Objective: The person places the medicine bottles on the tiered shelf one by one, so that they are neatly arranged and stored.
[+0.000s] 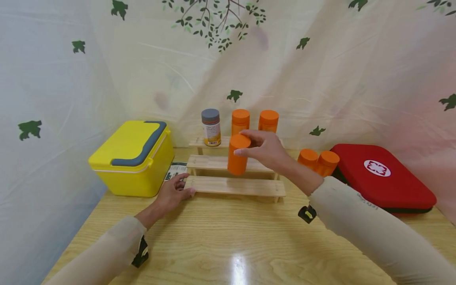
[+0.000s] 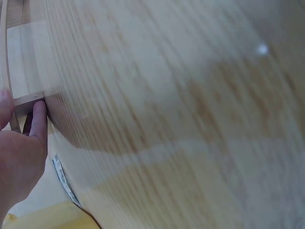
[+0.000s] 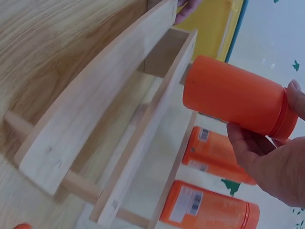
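Note:
An orange bottle (image 1: 237, 160) is held near its lid by my right hand (image 1: 265, 149), in front of the three-step wooden rack (image 1: 235, 186). In the right wrist view the same bottle (image 3: 233, 98) hangs beyond the rack's steps, fingers and thumb around its lid end. My left hand (image 1: 173, 194) grips the left end of the lowest step, its thumb over the top. On the top step stand a grey-lidded bottle (image 1: 211, 128) and two more orange bottles, one (image 1: 240, 118) in the middle and one (image 1: 268, 120) at the right.
A yellow cooler box (image 1: 132, 158) with a dark grey handle sits left of the rack, a printed paper (image 1: 175, 171) beside it. To the right, two orange bottles (image 1: 325, 163) stand by a red case (image 1: 384, 178) with a white emblem. A patterned curtain hangs behind.

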Demonstrator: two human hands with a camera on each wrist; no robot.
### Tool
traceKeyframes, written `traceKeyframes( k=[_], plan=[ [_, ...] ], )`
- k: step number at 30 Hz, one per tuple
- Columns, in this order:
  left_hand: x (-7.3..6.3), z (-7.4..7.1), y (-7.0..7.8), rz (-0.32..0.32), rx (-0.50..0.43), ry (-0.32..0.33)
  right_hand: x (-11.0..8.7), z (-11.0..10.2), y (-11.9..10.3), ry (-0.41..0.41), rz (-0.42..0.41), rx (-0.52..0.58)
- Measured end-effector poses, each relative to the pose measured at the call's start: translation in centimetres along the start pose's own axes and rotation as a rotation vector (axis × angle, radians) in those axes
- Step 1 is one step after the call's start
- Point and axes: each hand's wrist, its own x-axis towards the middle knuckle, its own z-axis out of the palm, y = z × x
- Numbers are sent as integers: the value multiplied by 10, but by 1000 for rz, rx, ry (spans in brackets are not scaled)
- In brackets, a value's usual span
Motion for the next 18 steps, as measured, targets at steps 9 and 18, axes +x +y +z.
traceKeyframes(
  k=[9, 18],
  plan=[
    [0, 0, 0, -1, -2, 0, 16, 27, -2, -32, 22, -14],
    [2, 0, -1, -35, 10, 6, 30, 48, -2, -39, -41, 26]
  ],
)
